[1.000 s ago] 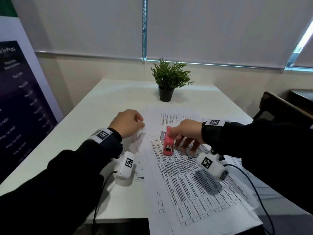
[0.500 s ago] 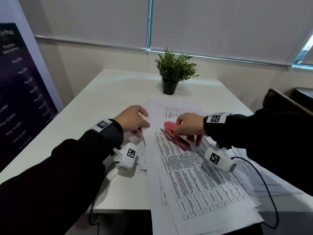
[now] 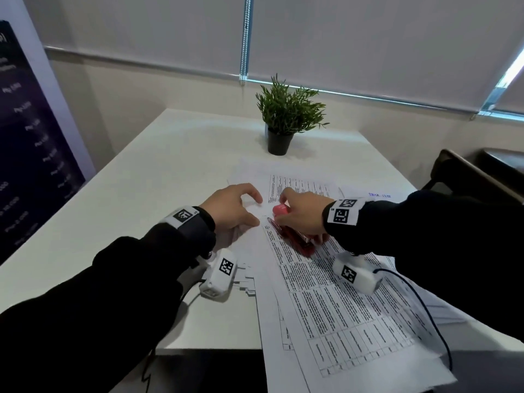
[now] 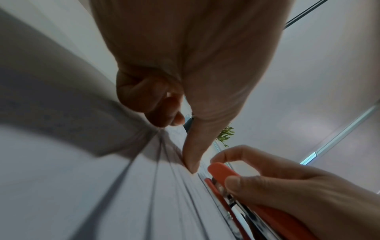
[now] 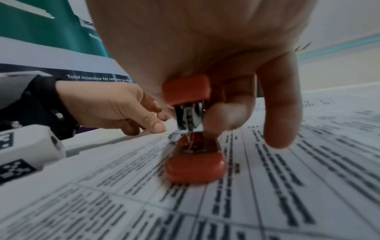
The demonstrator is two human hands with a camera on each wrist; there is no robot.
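R hand is gripping red stapler, mouth agape at corner of printed sheets, L hand is pinching that corner; next prob. seat corner fully & squeeze.

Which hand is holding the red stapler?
The right hand: its fingers curl round the red stapler, while the left hand holds only the printed sheets.

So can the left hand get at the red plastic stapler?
Partly, I'd say: the right hand grips the red plastic stapler from above, leaving its nose bare beside the left hand, which pinches printed paper sheets.
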